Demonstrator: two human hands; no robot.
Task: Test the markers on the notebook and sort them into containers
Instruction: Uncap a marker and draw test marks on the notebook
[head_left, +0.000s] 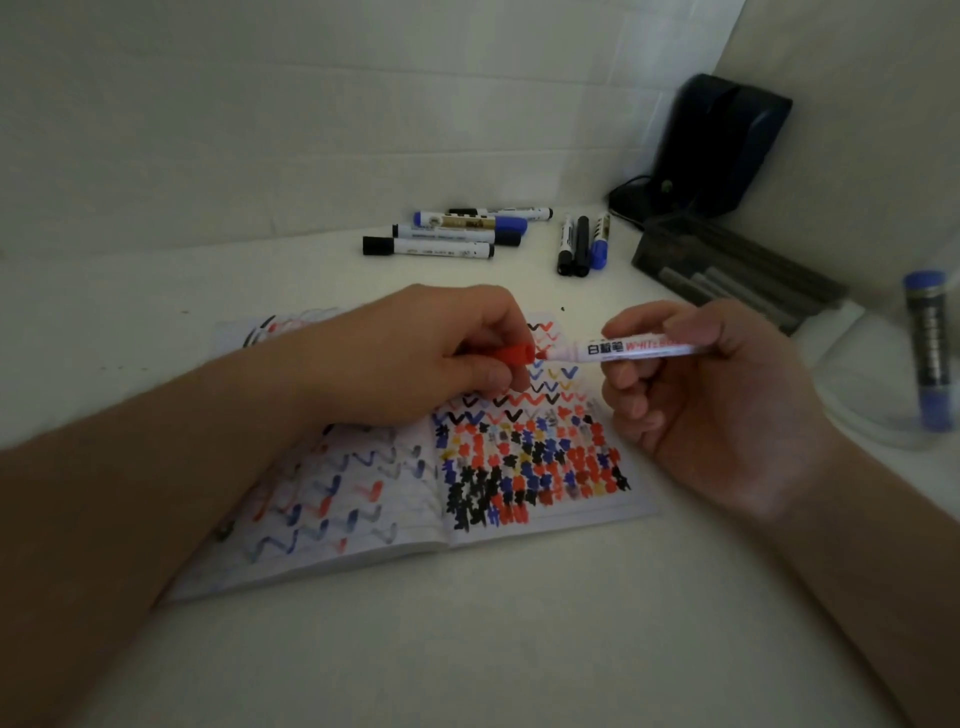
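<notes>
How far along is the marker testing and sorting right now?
Done: the notebook pages are crowded with test marks, the dark tray holds several markers, and the clear container holds a blue one. In hand: the right hand holds the red marker while the left hand has a grip on its red cap. Left: seven loose markers behind the notebook.

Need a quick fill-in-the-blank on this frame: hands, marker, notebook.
1. The left hand holds the marker's ____ cap.
2. The right hand grips the marker barrel above the open ____.
3. The cap is ____ the marker: on or off?

Missing words: red; notebook; off
</notes>
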